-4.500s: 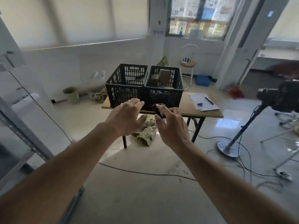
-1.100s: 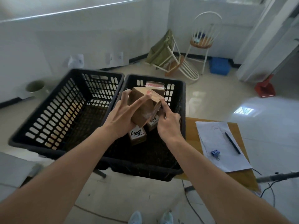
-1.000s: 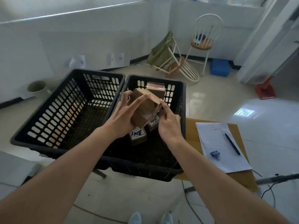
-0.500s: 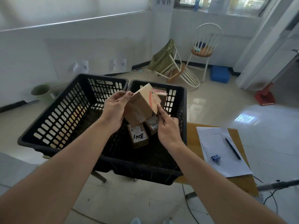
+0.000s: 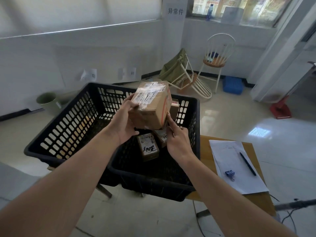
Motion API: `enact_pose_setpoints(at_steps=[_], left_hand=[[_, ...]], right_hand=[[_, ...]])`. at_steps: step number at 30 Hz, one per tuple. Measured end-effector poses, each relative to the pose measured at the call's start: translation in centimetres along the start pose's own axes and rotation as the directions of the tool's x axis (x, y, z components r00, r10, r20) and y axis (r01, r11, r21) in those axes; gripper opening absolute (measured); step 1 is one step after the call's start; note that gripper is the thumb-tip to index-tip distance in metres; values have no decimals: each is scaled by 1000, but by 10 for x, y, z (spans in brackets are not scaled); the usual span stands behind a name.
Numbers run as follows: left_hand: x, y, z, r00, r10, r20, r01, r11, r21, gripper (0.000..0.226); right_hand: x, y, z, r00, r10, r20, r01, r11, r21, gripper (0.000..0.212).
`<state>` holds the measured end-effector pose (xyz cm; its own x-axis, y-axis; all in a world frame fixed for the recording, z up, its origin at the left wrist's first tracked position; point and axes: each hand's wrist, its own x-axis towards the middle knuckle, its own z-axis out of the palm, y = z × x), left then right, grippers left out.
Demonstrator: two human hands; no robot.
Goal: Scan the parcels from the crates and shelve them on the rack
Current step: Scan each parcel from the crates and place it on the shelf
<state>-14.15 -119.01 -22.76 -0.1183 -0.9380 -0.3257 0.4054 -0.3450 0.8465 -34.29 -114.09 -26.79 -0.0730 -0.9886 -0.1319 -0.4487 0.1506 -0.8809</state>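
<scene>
With your left hand (image 5: 125, 123) gripping the box (image 5: 150, 104) above the right crate (image 5: 196, 134) at 12 o'clock and your right hand (image 5: 177, 140) curled, forefinger touching its lower edge, turn the barcode label up before scanning.

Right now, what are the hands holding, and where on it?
A taped cardboard parcel: left hand grips its near-left edge; right hand touches its lower right corner.

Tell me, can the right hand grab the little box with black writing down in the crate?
Probably yes. The right hand hangs just above the right crate, beside the small parcel, and nothing covers it. The big parcel, gripped by the left hand, is raised clear above.
</scene>
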Motion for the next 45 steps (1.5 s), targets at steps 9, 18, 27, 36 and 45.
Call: enact_pose_setpoints(at_steps=[9, 18, 27, 36, 45], left_hand=[[2, 6, -14, 996, 92, -4, -91, 994, 62, 85], [1, 13, -25, 988, 139, 63, -147, 978, 147, 97], [3, 28, -46, 930, 364, 53, -340, 793, 506, 88], [1, 54, -64, 882, 447, 147, -400, 547, 736, 77], [-10, 65, -69, 869, 463, 176, -389, 420, 820, 77]], right_hand=[[0, -12, -4, 999, 21, -24, -21, 1000, -22, 54], [-15, -43, -3, 999, 9, -40, -2, 987, 160, 46], [-29, -61, -7, 978, -187, 95, 202, 963, -180, 49], [-48, -100, -14, 944, -176, 280, 324, 665, -673, 51], [-62, -116, -9, 930, -93, 357, 347, 543, -765, 52]])
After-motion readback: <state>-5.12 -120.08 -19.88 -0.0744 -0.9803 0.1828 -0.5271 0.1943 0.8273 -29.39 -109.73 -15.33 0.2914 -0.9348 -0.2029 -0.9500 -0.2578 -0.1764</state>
